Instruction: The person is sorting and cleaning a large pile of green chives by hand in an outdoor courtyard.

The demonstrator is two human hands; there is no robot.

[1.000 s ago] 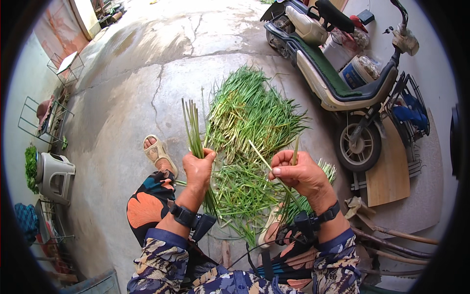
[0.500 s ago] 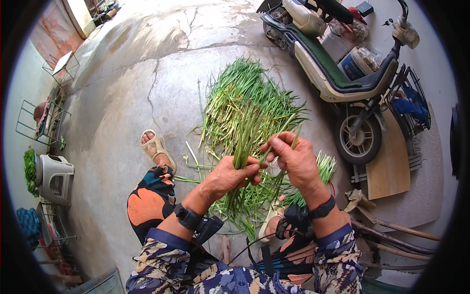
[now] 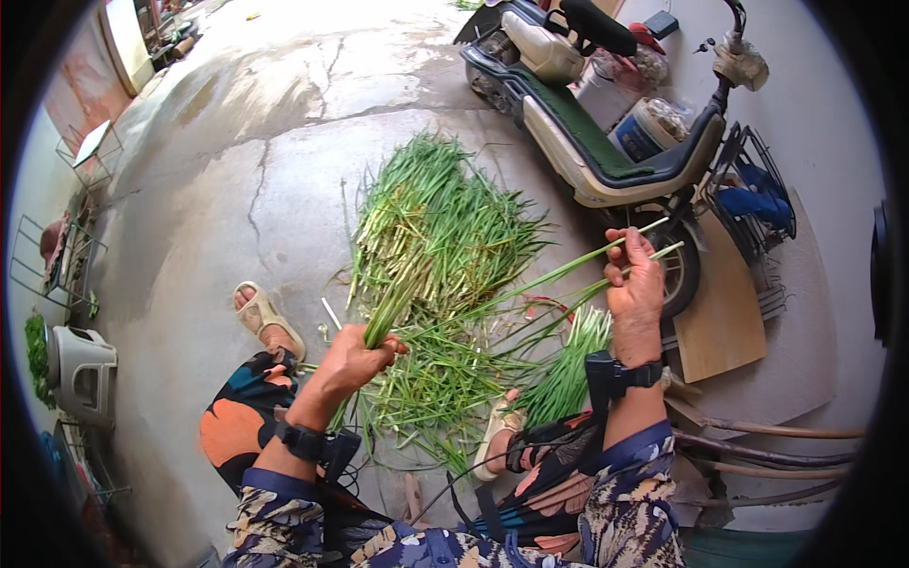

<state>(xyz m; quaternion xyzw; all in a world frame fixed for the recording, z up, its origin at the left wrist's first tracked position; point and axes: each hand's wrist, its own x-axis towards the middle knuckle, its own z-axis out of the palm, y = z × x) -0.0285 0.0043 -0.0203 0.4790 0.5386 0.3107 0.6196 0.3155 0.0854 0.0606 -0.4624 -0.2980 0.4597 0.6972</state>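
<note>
My left hand [image 3: 354, 360] is closed round a bunch of chives [image 3: 394, 305], their stems pointing up and away from me. Off to the right, my right hand [image 3: 636, 289] pinches a couple of long chive stalks [image 3: 566, 269] near their pale ends; the stalks trail down and left between my hands. Beyond my left hand a big heap of chives [image 3: 445, 213] lies on the concrete floor. Loose green leaves and stems [image 3: 426, 393] are scattered below the heap, between my feet. By my right foot lies a neater pile of chives [image 3: 565, 379] with white ends together.
A parked scooter [image 3: 606, 161] stands at the far right, a wooden board [image 3: 715, 312] leaning behind its front wheel. Long wooden handles [image 3: 767, 445] lie at the lower right. A grey plastic stool [image 3: 87, 369] and wire racks [image 3: 57, 265] line the left wall.
My hands have moved apart: the right one has gone right and up with a couple of stalks, the left one left and down with its bunch. The view has shifted somewhat rightward.
</note>
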